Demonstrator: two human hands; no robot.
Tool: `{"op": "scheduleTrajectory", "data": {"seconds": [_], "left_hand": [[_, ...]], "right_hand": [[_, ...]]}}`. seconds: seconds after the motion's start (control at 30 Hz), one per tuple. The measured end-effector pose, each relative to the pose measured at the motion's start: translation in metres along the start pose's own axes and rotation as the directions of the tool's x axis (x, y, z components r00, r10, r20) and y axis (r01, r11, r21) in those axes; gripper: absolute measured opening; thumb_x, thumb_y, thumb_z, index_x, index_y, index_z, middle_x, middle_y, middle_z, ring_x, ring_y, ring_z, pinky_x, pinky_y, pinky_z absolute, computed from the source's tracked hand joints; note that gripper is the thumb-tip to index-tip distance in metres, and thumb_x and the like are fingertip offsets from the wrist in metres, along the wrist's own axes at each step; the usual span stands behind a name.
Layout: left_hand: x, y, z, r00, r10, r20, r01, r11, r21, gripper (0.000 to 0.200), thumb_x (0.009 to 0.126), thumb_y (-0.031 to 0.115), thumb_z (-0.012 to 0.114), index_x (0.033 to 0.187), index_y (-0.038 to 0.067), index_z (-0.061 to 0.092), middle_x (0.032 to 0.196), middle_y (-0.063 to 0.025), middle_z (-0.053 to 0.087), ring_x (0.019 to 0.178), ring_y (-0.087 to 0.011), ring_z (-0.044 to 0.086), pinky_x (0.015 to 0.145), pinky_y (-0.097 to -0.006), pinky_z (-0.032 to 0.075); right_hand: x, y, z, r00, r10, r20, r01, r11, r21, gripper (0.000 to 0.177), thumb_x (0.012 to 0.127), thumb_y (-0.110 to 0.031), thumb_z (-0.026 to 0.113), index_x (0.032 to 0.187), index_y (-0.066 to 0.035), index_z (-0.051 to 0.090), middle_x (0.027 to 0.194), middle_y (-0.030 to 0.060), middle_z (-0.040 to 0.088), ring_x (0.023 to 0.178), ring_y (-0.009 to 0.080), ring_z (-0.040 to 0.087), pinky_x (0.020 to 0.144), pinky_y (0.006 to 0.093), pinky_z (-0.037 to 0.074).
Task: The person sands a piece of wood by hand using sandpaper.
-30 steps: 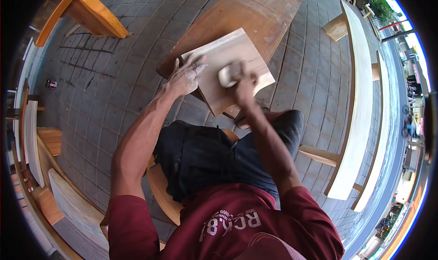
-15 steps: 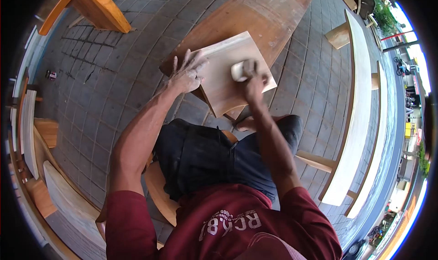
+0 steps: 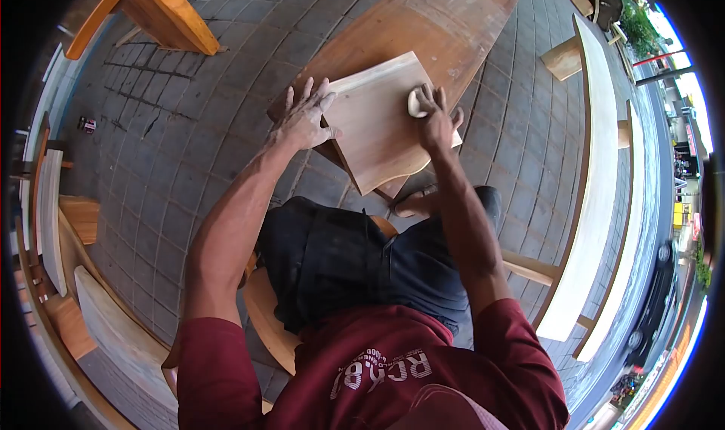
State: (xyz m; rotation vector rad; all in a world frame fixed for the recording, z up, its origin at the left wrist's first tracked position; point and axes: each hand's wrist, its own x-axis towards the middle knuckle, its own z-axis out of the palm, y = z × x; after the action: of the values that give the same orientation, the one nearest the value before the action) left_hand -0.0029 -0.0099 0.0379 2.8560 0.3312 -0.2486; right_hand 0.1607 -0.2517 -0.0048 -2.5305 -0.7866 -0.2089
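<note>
A pale wooden board (image 3: 374,120) with a curved near edge lies on a worn brown bench (image 3: 408,33) in front of me. My left hand (image 3: 304,120), dusty with pale powder, rests at the board's left edge with its fingers spread. Over the right part of the board, my right hand (image 3: 436,120) grips a small cream-coloured pad (image 3: 416,103) against the surface. The pad's underside is hidden.
Long pale benches (image 3: 589,196) stand on the right, beyond the tiled floor (image 3: 166,151). An orange-brown wooden piece (image 3: 170,15) is at the upper left. More timber (image 3: 50,218) lines the left side. A dark car (image 3: 653,302) is on the road.
My right hand and the pad have moved right, toward the board's right edge. My left hand stays at the left edge. A dark car has come into view on the road.
</note>
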Motion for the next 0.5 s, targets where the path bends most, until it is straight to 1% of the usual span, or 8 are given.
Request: {"op": "scheduleTrajectory", "data": {"seconds": [0.07, 0.13, 0.23, 0.3, 0.33, 0.37, 0.4, 0.5], "left_hand": [[0.003, -0.003, 0.003, 1.000, 0.014, -0.021, -0.014, 1.000, -0.005, 0.096, 0.079, 0.059, 0.072, 0.154, 0.012, 0.034, 0.166, -0.0072, 0.012, 0.153, -0.0305, 0.007, 0.122, -0.0568, 0.004], [0.008, -0.010, 0.014, 0.999, 0.033, -0.033, -0.033, 0.999, 0.000, 0.098, 0.077, 0.058, 0.073, 0.153, 0.010, 0.034, 0.166, -0.0076, 0.012, 0.153, -0.0297, 0.009, 0.123, -0.0558, 0.006], [0.007, -0.007, 0.010, 1.000, 0.012, -0.022, -0.013, 0.999, -0.033, 0.101, 0.075, 0.058, 0.075, 0.154, 0.010, 0.033, 0.166, -0.0080, 0.012, 0.153, -0.0282, 0.010, 0.123, -0.0542, 0.007], [0.006, -0.005, 0.008, 1.000, 0.017, -0.018, -0.018, 0.998, -0.061, 0.102, 0.075, 0.055, 0.077, 0.154, 0.009, 0.032, 0.166, -0.0078, 0.011, 0.153, -0.0289, 0.009, 0.122, -0.0554, 0.008], [0.004, -0.005, 0.007, 1.000, 0.016, -0.020, -0.018, 0.997, -0.075, 0.102, 0.075, 0.054, 0.078, 0.154, 0.009, 0.032, 0.167, -0.0077, 0.010, 0.153, -0.0293, 0.008, 0.122, -0.0559, 0.008], [0.004, -0.006, 0.009, 1.000, 0.019, -0.024, -0.021, 0.996, -0.088, 0.103, 0.074, 0.055, 0.078, 0.154, 0.009, 0.032, 0.167, -0.0078, 0.010, 0.153, -0.0296, 0.008, 0.122, -0.0559, 0.008], [0.003, -0.007, 0.010, 0.999, 0.024, -0.030, -0.027, 0.994, -0.102, 0.104, 0.074, 0.055, 0.078, 0.154, 0.008, 0.032, 0.167, -0.0079, 0.010, 0.153, -0.0298, 0.009, 0.122, -0.0559, 0.008], [0.006, -0.009, 0.009, 0.999, 0.039, -0.032, -0.043, 0.990, -0.131, 0.107, 0.071, 0.054, 0.080, 0.154, 0.009, 0.030, 0.166, -0.0082, 0.011, 0.153, -0.0299, 0.009, 0.122, -0.0559, 0.011]], "right_hand": [[-0.015, -0.015, 0.016, 0.999, -0.043, 0.013, 0.042, 0.995, 0.088, 0.052, 0.090, -0.015, 0.051, 0.141, -0.020, 0.056, 0.154, 0.0049, 0.044, 0.149, 0.0239, 0.029, 0.118, 0.0558, 0.009], [-0.053, -0.032, 0.037, 0.955, -0.295, -0.003, 0.279, 0.899, 0.336, 0.062, 0.087, -0.007, 0.034, 0.145, -0.018, 0.051, 0.155, 0.0051, 0.043, 0.149, 0.0218, 0.030, 0.120, 0.0477, 0.009], [-0.057, -0.046, 0.002, 0.866, -0.430, 0.253, 0.361, 0.891, 0.277, 0.060, 0.090, -0.008, 0.032, 0.144, -0.023, 0.052, 0.155, 0.0019, 0.043, 0.149, 0.0171, 0.029, 0.120, 0.0477, 0.012], [-0.030, 0.001, 0.022, 0.939, -0.314, 0.142, 0.304, 0.949, 0.086, 0.056, 0.090, -0.007, 0.043, 0.142, -0.025, 0.054, 0.153, -0.0017, 0.046, 0.147, 0.0171, 0.032, 0.119, 0.0460, 0.014], [-0.014, 0.002, 0.000, 0.967, -0.137, 0.214, 0.110, 0.985, 0.134, 0.056, 0.090, -0.010, 0.049, 0.144, -0.026, 0.053, 0.152, 0.0002, 0.047, 0.148, 0.0209, 0.031, 0.119, 0.0497, 0.012], [0.000, 0.007, -0.002, 0.992, -0.100, 0.083, 0.103, 0.994, -0.037, 0.054, 0.092, -0.014, 0.050, 0.145, -0.025, 0.051, 0.152, 0.0012, 0.048, 0.149, 0.0248, 0.030, 0.117, 0.0569, 0.010], [0.008, 0.012, -0.006, 0.993, 0.034, 0.114, -0.033, 0.999, -0.011, 0.052, 0.093, -0.016, 0.051, 0.144, -0.024, 0.052, 0.153, 0.0020, 0.045, 0.149, 0.0271, 0.029, 0.115, 0.0622, 0.006], [0.005, 0.003, 0.020, 0.999, 0.033, 0.033, -0.034, 0.999, 0.002, 0.056, 0.088, -0.012, 0.051, 0.143, -0.023, 0.054, 0.156, 0.0044, 0.041, 0.149, 0.0277, 0.027, 0.114, 0.0625, 0.007]]}}
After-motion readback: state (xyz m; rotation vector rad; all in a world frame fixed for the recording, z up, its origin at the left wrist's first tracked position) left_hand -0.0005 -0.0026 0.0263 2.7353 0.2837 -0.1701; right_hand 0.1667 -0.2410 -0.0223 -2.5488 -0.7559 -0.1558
